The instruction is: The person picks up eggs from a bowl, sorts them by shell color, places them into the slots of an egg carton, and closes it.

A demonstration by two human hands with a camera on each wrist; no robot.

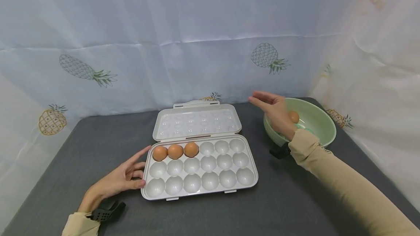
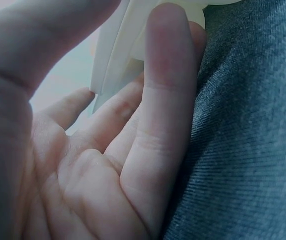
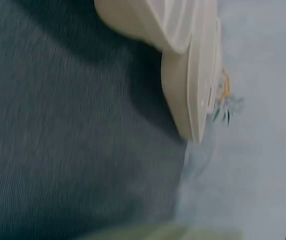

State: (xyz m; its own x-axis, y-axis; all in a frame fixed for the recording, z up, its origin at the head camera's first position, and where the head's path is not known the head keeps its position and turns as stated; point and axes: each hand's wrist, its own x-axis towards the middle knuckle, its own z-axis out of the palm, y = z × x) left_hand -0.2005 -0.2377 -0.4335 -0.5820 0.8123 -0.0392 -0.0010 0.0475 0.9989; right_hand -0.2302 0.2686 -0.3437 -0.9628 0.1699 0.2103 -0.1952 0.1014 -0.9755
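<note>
A white egg tray [image 1: 200, 170] lies on the table with its lid [image 1: 197, 121] laid back behind it. Brown eggs fill the first cups of its back row: one egg [image 1: 159, 153] at the left corner, a second egg [image 1: 175, 151] and a third egg [image 1: 191, 149] beside it. My left hand [image 1: 121, 175] touches the tray's left edge with spread fingers; in the left wrist view its fingers [image 2: 165, 90] reach the pale rim. Over the left rim of a green bowl [image 1: 319, 119] is my right hand [image 1: 273, 113], fingers extended leftward, nothing visible in them. A brown egg [image 1: 293, 116] shows inside the bowl, partly hidden.
The dark grey cloth [image 1: 98, 144] covers the table. A pale curtain [image 1: 197, 64] printed with pineapples hangs behind it, and another sheet [image 1: 387, 101] hangs to the right of the bowl.
</note>
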